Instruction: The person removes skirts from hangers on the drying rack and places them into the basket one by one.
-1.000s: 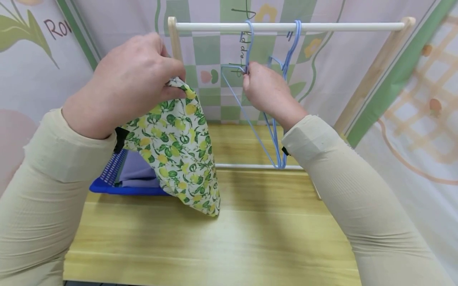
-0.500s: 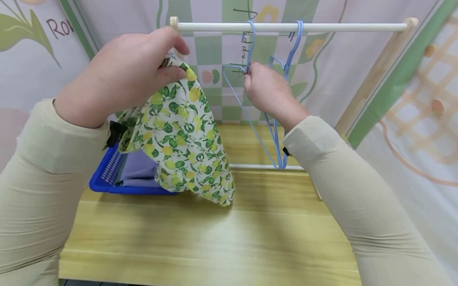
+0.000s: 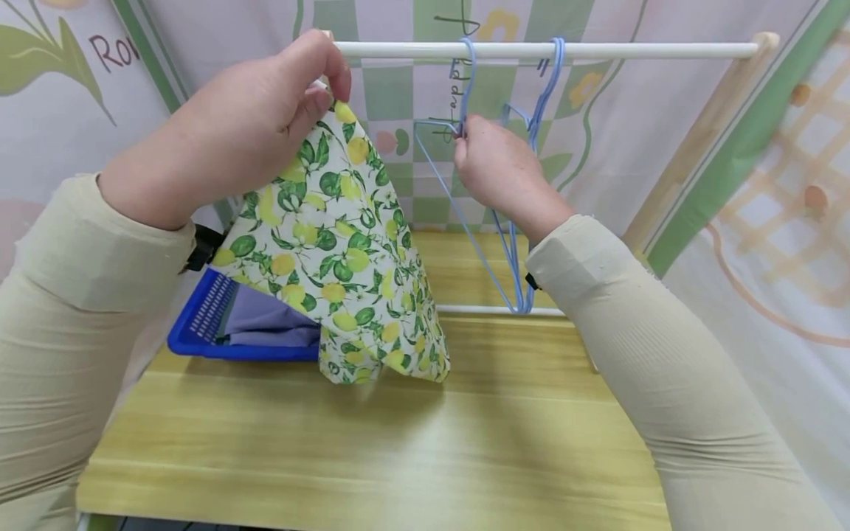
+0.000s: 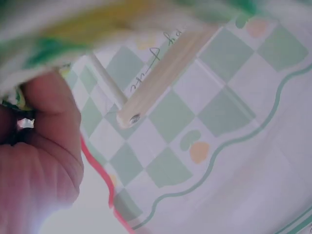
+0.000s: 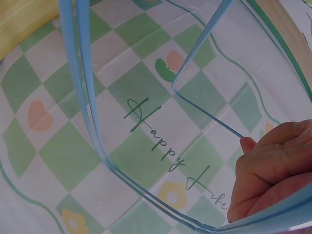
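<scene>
Lemon-print cloth (image 3: 332,243), white with yellow lemons and green leaves, hangs from my left hand (image 3: 232,133), which pinches its top between thumb and fingers. Whether it is a garment cannot be told. My right hand (image 3: 501,166) grips a blue hanger (image 3: 443,184) at the neck below its hook; the hook stays over the white rail (image 3: 637,50). Just right of it, more blue hangers (image 3: 547,88) hang close together. In the right wrist view the right hand (image 5: 275,170) appears at the lower right, with hanger wires (image 5: 85,83) crossing in front.
Behind the cloth, a blue basket (image 3: 182,343) holds folded purple fabric (image 3: 268,321) on the wooden table (image 3: 398,457). The rack has a wooden post (image 3: 704,147) on the right and a low white bar (image 3: 491,310). A patterned curtain (image 3: 604,140) stands behind.
My left hand has risen slightly and re-gripped the cloth after its fingers loosened. The cloth has spread wider and shifted right. My right hand stays at the hanger's neck.
</scene>
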Available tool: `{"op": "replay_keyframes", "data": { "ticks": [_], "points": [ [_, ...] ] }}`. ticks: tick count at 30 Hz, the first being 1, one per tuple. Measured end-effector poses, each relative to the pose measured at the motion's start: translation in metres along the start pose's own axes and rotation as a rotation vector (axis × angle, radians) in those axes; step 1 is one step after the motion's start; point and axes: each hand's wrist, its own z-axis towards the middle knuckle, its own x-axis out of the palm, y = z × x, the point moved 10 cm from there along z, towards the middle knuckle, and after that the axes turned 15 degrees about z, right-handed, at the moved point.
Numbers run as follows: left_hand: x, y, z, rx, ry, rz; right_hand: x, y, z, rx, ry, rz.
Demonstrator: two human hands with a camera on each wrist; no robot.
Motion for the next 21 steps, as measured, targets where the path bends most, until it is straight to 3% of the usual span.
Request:
{"op": "replay_keyframes", "data": {
  "ticks": [5,10,13,21],
  "points": [
    [0.0,-0.001,0.003,0.038,0.006,-0.101,0.0,0.0,0.0,-0.004,-0.005,0.0],
    [-0.001,-0.01,0.001,0.141,0.032,-0.099,0.0,0.0,0.001,-0.009,-0.008,0.001],
    [0.0,-0.012,0.001,0.162,0.048,-0.091,0.0,0.0,0.001,-0.007,-0.007,0.005],
    [0.009,-0.01,-0.001,0.074,0.146,-0.049,0.001,0.0,0.001,-0.007,0.003,0.014]
  ]
}}
